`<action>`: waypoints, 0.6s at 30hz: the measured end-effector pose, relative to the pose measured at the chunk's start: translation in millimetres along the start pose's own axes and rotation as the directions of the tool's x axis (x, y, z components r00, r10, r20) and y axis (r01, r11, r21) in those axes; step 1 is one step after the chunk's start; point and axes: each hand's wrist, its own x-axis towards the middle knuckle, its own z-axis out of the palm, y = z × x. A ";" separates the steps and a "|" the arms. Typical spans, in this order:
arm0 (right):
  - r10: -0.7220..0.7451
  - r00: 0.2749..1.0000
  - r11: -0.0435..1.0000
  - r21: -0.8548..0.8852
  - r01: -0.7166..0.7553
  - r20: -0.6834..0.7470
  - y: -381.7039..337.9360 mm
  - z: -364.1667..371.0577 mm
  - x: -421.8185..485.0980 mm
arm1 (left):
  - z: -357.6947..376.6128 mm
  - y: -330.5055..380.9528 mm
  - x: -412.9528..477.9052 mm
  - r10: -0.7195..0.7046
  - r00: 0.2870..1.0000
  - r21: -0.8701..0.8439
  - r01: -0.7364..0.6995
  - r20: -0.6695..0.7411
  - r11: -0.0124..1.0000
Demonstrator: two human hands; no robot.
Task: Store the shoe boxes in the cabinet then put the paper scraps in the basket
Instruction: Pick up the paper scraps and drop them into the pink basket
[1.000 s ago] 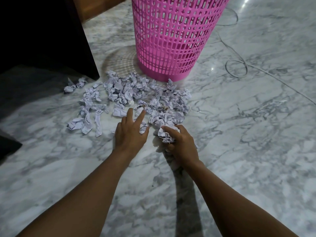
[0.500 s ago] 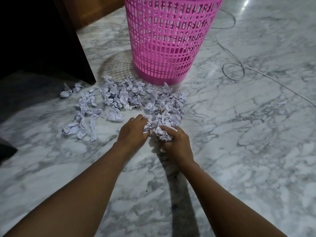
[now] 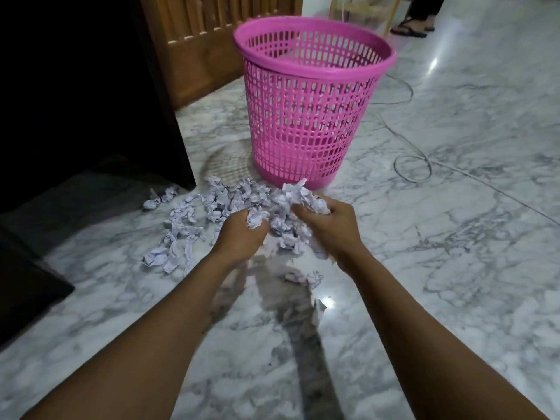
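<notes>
A pink slotted plastic basket (image 3: 306,116) stands upright on the marble floor, its mouth open. In front of it lies a heap of crumpled white paper scraps (image 3: 224,201). My left hand (image 3: 239,234) grips a wad of scraps from that heap. My right hand (image 3: 330,222) holds a bigger bunch of crumpled scraps (image 3: 303,197), lifted just off the floor. Both hands are close together, a short way in front of the basket's base. A couple of loose scraps (image 3: 306,277) lie below my right wrist.
A dark cabinet (image 3: 91,95) stands at the left, with a wooden slatted door (image 3: 197,47) behind it. A dark mat (image 3: 27,286) covers the left floor. A thin cable (image 3: 415,168) loops right of the basket. A person's sandalled feet (image 3: 412,28) are at the top right.
Both hands have closed round scraps and lifted them from the floor toward the basket. The view has tilted up, so the basket's rim shows. A few scraps have dropped near my right wrist.
</notes>
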 end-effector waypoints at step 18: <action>-0.161 0.983 0.937 0.326 0.126 0.083 -248.9 -86.0 129.8 | -59.8 283.3 70.8 0.229 0.959 -0.041 -0.239 -0.167 0.970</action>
